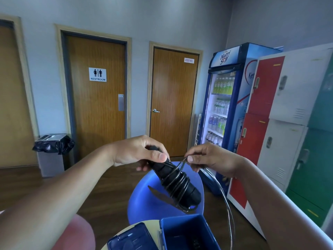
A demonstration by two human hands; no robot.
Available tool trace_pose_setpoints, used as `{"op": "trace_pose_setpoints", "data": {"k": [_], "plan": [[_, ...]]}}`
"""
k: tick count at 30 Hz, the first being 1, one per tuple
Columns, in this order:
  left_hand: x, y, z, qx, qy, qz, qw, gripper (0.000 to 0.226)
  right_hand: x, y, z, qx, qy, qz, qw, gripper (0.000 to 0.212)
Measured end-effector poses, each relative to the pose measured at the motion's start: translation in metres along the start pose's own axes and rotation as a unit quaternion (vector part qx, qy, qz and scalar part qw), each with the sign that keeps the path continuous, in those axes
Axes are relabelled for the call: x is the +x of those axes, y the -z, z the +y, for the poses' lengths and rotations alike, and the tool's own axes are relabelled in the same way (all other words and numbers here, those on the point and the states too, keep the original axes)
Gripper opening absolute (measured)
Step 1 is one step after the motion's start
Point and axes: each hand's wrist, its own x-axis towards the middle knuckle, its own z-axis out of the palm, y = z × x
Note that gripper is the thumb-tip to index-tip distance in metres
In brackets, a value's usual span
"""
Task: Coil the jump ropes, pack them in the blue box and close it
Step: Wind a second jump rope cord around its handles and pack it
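Observation:
My left hand (142,152) grips the upper end of the black jump rope handles (177,181), which point down to the right. Several turns of thin dark cord (174,184) are wound around the handles. My right hand (209,159) pinches the cord just right of the handles; the loose cord (228,208) hangs down from it past the box. The open blue box (189,233) stands at the bottom on a small round table, with something dark inside. Its blue lid (129,239) lies just left of it.
A blue chair (149,197) stands behind the table under my hands. A pink seat (79,233) is at lower left. Lockers (281,127) and a drinks fridge (227,105) line the right wall. A bin (52,152) stands by the restroom door.

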Motion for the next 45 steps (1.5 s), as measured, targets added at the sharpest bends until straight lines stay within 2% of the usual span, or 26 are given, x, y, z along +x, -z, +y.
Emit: {"op": "trace_pose_setpoints", "data": {"k": [3,6,7,9,10,13,15,17,19,24,28,30,33,36,39,42,43,45], "plan": [[0.0,-0.003,-0.001,-0.055,-0.028,0.011,0.998,0.048,0.003,-0.01,0.012,0.142,0.006,-0.007,0.99,0.019],[0.002,-0.006,-0.002,-0.127,-0.061,0.038,0.989,0.048,0.009,-0.025,0.022,0.282,0.062,-0.032,0.957,0.056],[0.004,-0.008,-0.002,-0.15,-0.07,0.053,0.985,0.049,0.011,-0.031,0.023,0.319,0.073,-0.01,0.945,0.055],[0.008,-0.01,-0.004,-0.194,-0.088,0.082,0.974,0.048,0.013,-0.04,0.023,0.375,0.081,0.034,0.923,0.023],[0.01,-0.011,-0.003,-0.211,-0.095,0.097,0.968,0.047,0.014,-0.045,0.021,0.392,0.084,0.044,0.915,0.019],[0.016,-0.014,0.0,-0.261,-0.091,0.166,0.946,0.036,0.021,-0.049,0.028,0.381,0.08,0.113,0.914,0.025],[0.019,-0.015,0.005,-0.302,-0.063,0.228,0.923,0.031,0.021,-0.05,0.029,0.372,0.069,0.155,0.913,0.013],[0.023,-0.017,0.01,-0.33,-0.038,0.275,0.902,0.032,0.023,-0.049,0.032,0.361,0.077,0.194,0.909,0.016],[0.028,-0.019,0.013,-0.359,-0.014,0.311,0.88,0.033,0.026,-0.05,0.033,0.334,0.069,0.235,0.91,0.009],[0.043,-0.03,0.018,-0.441,0.025,0.348,0.827,0.032,0.033,-0.052,0.029,0.213,0.045,0.293,0.931,0.01],[0.054,-0.037,0.021,-0.446,0.038,0.37,0.814,0.034,0.033,-0.052,0.028,0.164,0.043,0.307,0.936,0.01],[0.06,-0.036,0.018,-0.423,0.046,0.392,0.816,0.035,0.033,-0.053,0.029,0.147,0.035,0.307,0.94,0.01],[0.067,-0.036,0.006,-0.357,0.055,0.413,0.836,0.037,0.031,-0.053,0.03,0.102,0.008,0.307,0.946,0.013],[0.071,-0.037,-0.009,-0.269,0.028,0.442,0.855,0.034,0.026,-0.051,0.032,0.054,-0.027,0.288,0.956,0.017],[0.072,-0.033,-0.021,-0.051,-0.014,0.481,0.875,0.029,0.021,-0.049,0.032,0.025,-0.055,0.255,0.965,0.021],[0.069,-0.021,-0.036,0.171,-0.032,0.487,0.856,0.025,0.014,-0.041,0.027,-0.087,-0.063,0.228,0.968,0.022],[0.066,-0.015,-0.042,0.217,-0.033,0.475,0.852,0.024,0.012,-0.036,0.025,-0.143,-0.058,0.223,0.963,0.021],[0.061,-0.009,-0.051,0.253,-0.019,0.424,0.869,0.022,0.009,-0.026,0.02,-0.239,-0.036,0.228,0.943,0.018]]}}
